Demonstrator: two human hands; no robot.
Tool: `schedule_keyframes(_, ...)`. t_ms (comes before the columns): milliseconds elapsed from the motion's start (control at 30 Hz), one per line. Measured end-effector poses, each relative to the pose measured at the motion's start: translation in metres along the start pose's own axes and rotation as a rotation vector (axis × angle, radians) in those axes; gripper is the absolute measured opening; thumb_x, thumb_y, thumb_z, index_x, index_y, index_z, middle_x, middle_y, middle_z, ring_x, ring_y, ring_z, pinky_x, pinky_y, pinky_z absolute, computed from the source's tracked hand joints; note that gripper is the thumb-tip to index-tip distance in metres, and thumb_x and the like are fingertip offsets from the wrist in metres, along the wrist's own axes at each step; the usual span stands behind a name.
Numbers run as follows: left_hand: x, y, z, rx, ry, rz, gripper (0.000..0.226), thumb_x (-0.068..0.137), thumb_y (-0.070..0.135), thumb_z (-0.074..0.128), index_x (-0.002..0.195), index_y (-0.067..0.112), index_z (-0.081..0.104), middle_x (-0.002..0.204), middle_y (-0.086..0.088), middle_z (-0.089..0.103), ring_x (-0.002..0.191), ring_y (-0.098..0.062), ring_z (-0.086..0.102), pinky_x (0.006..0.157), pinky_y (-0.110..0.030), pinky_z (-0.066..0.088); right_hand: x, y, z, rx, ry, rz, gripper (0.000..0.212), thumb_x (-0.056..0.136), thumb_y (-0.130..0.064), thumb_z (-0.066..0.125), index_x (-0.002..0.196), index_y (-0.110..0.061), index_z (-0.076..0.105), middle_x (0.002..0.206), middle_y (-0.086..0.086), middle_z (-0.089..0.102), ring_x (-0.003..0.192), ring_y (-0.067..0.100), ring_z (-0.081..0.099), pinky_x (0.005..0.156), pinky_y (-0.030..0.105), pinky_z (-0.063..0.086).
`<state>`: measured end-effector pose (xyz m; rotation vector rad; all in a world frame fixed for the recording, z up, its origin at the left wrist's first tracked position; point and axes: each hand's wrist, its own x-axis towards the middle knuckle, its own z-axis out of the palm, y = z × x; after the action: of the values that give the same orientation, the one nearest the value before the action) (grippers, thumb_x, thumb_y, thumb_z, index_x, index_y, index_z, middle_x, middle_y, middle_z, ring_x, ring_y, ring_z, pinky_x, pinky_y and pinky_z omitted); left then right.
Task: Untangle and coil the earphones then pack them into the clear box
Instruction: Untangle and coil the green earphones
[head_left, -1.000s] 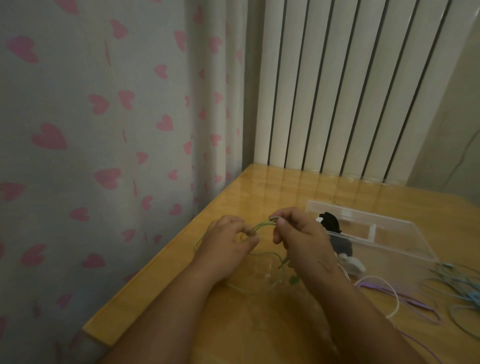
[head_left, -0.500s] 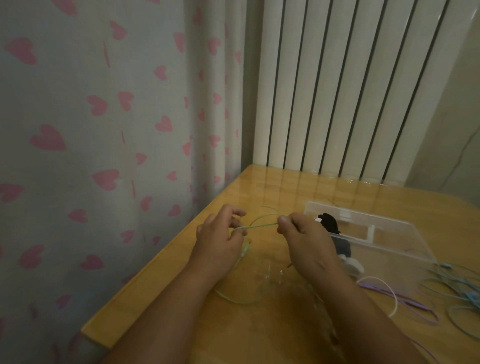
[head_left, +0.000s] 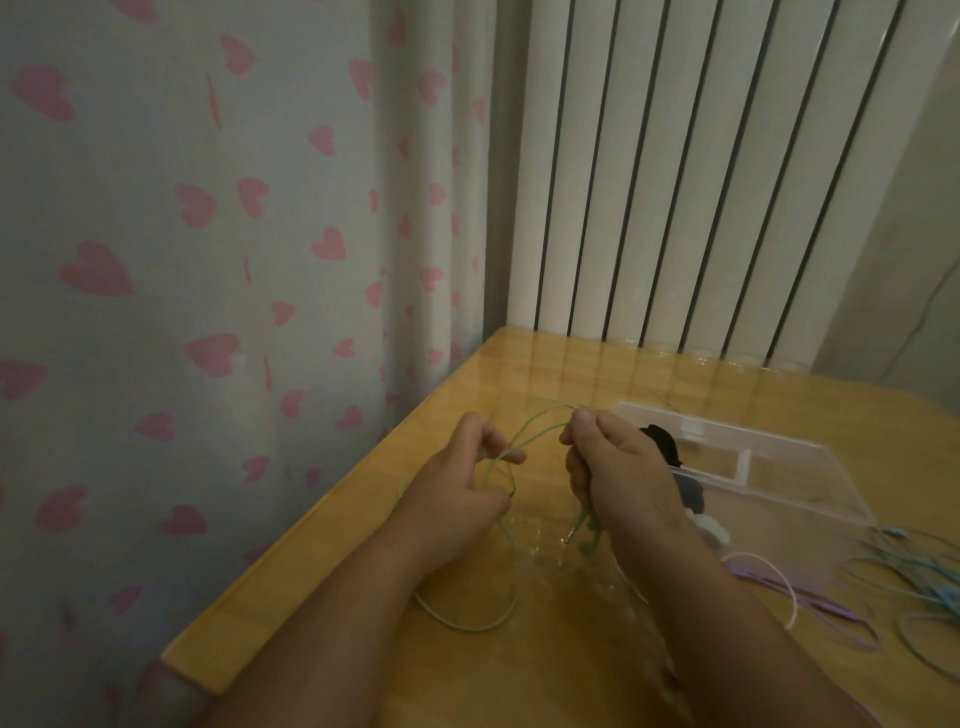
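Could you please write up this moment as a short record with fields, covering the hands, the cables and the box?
left hand: pinching the green earphone cable
right hand: pinching the same cable further along
cable slack: loops down onto the wooden table
clear box: open, right of the hands, dark items inside
other cables: purple cable, white cable and blue cable loose on the table
green earphones packed: not yet

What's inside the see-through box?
Inside the clear box, at its left end, sit a black bundle, something grey and something white. The right hand covers part of that end, so more may be hidden. The rest looks bare.
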<state>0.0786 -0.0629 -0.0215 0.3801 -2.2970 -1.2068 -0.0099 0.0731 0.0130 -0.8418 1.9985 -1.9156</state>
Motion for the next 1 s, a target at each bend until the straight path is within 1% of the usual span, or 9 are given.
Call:
schedule_keyframes(67, -0.001, 0.001, 0.003, 0.028, -0.025, 0.021, 0.053, 0.072, 0.020, 0.062, 0.113, 0.047, 0.043, 0.105, 0.024, 0.065, 0.066, -0.015, 0.058, 0.074, -0.035, 0.051, 0.000, 0.000, 0.001, 0.001, -0.015, -0.005, 0.033, 0.101, -0.031, 0.043, 0.083, -0.011, 0.060, 0.055, -0.003, 0.043, 0.050, 0.010, 0.037, 0.049, 0.027, 0.031)
schedule_keyframes(133, 0.002, -0.002, 0.004, 0.106, -0.013, 0.064, 0.049, 0.079, 0.026, 0.067, 0.120, 0.047, 0.048, 0.094, 0.017, 0.064, 0.070, -0.005, 0.053, 0.080, -0.027, 0.046, 0.000, -0.001, 0.002, -0.009, -0.019, -0.013, 0.032, 0.101, -0.031, 0.043, 0.082, -0.012, 0.060, 0.054, -0.004, 0.042, 0.050, 0.010, 0.037, 0.050, 0.027, 0.031)
schedule_keyframes(233, 0.008, -0.006, 0.005, 0.274, 0.023, 0.138, 0.007, 0.079, 0.040, 0.066, 0.087, 0.038, 0.065, 0.083, 0.009, 0.055, 0.089, -0.011, 0.051, 0.082, -0.028, 0.041, 0.000, -0.001, 0.004, 0.042, -0.024, -0.009, 0.032, 0.101, -0.029, 0.043, 0.081, -0.012, 0.059, 0.051, -0.005, 0.041, 0.048, 0.010, 0.035, 0.050, 0.029, 0.030)
schedule_keyframes(333, 0.009, -0.009, 0.005, 0.247, 0.058, 0.133, 0.004, 0.070, 0.039, 0.060, 0.072, 0.038, 0.056, 0.088, 0.006, 0.055, 0.094, -0.014, 0.052, 0.083, -0.028, 0.040, 0.000, -0.002, 0.003, 0.081, -0.026, -0.004, 0.031, 0.101, -0.029, 0.044, 0.081, -0.012, 0.060, 0.051, -0.006, 0.039, 0.048, 0.010, 0.033, 0.050, 0.028, 0.028)
schedule_keyframes(500, 0.005, -0.003, 0.004, -0.071, -0.038, 0.048, 0.055, 0.073, 0.021, 0.076, 0.111, 0.041, 0.042, 0.118, 0.018, 0.063, 0.113, 0.006, 0.053, 0.092, -0.017, 0.041, 0.001, -0.002, 0.003, 0.096, -0.043, 0.001, 0.032, 0.101, -0.027, 0.045, 0.078, -0.012, 0.062, 0.050, -0.006, 0.041, 0.048, 0.009, 0.035, 0.047, 0.023, 0.028)
schedule_keyframes(633, 0.006, 0.003, 0.009, -0.055, -0.065, 0.072, 0.047, 0.083, 0.014, 0.068, 0.120, 0.036, 0.050, 0.090, 0.013, 0.067, 0.087, -0.001, 0.061, 0.076, -0.015, 0.046, 0.000, -0.001, 0.004, 0.056, -0.044, -0.009, 0.032, 0.101, -0.031, 0.045, 0.081, -0.012, 0.062, 0.053, -0.006, 0.043, 0.051, 0.009, 0.037, 0.049, 0.023, 0.031)
schedule_keyframes(767, 0.010, -0.001, 0.005, 0.132, 0.055, 0.090, 0.006, 0.083, 0.033, 0.062, 0.084, 0.032, 0.067, 0.080, 0.012, 0.063, 0.082, -0.008, 0.057, 0.080, -0.034, 0.047, 0.001, -0.001, 0.001, 0.132, -0.013, -0.023, 0.030, 0.100, -0.027, 0.046, 0.079, -0.011, 0.060, 0.054, -0.005, 0.039, 0.051, 0.009, 0.035, 0.049, 0.023, 0.028)
schedule_keyframes(900, 0.006, -0.007, 0.004, 0.558, 0.076, 0.081, 0.012, 0.085, 0.044, 0.060, 0.089, 0.035, 0.067, 0.102, 0.016, 0.051, 0.107, -0.011, 0.041, 0.092, -0.033, 0.031, 0.004, 0.001, -0.004, 0.315, 0.047, -0.041, 0.031, 0.097, -0.020, 0.049, 0.069, -0.013, 0.058, 0.052, -0.004, 0.037, 0.051, 0.011, 0.033, 0.052, 0.027, 0.026)
schedule_keyframes(1000, 0.003, -0.011, 0.003, 0.614, 0.070, 0.070, 0.006, 0.086, 0.040, 0.062, 0.089, 0.035, 0.063, 0.114, 0.018, 0.043, 0.113, -0.008, 0.032, 0.093, -0.030, 0.025, 0.008, 0.002, -0.008, 0.387, 0.082, -0.093, 0.033, 0.099, -0.024, 0.047, 0.071, -0.015, 0.061, 0.053, -0.004, 0.040, 0.054, 0.013, 0.034, 0.059, 0.032, 0.028)
